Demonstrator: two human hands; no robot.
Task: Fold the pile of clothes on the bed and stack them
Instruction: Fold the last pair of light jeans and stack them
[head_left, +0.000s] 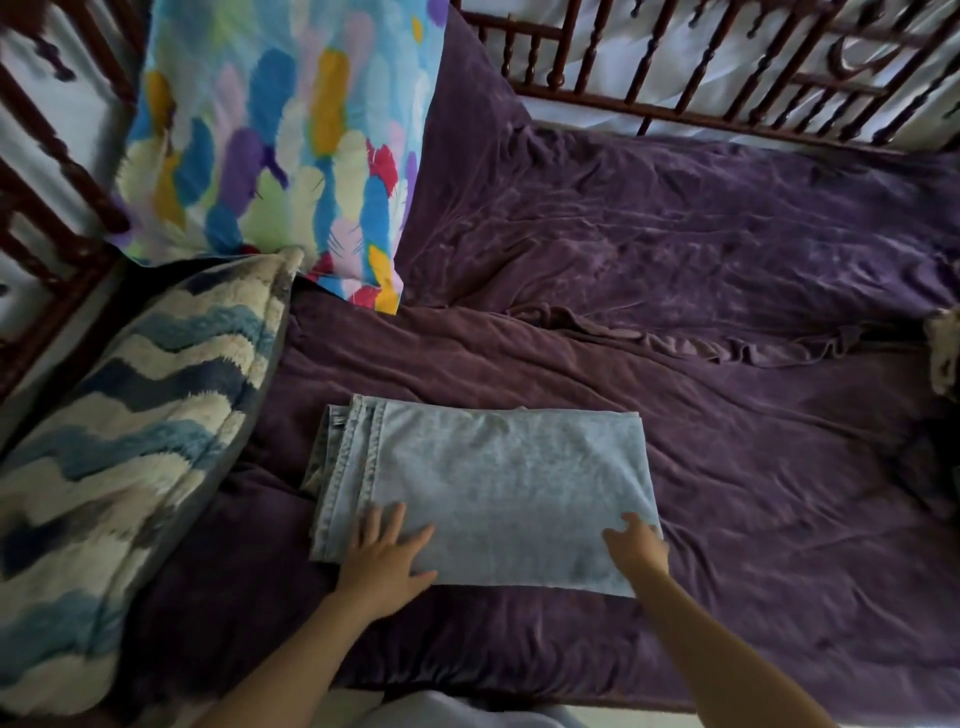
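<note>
A pair of light blue jeans (493, 478) lies folded into a flat rectangle on the purple bedspread (727, 441), near the bed's front edge. My left hand (384, 556) lies flat with spread fingers on the near left part of the jeans. My right hand (636, 540) rests on the near right corner, fingers bent over the fabric's edge. At the far right edge of the view a pale bundle of cloth (943, 353) is partly cut off.
A shaggy blue and cream wave-pattern cushion (130, 441) lies at the left. A pillow (280, 140) with a bright feather print leans behind it. A dark wooden spindle rail (727, 62) runs along the far side and left of the bed.
</note>
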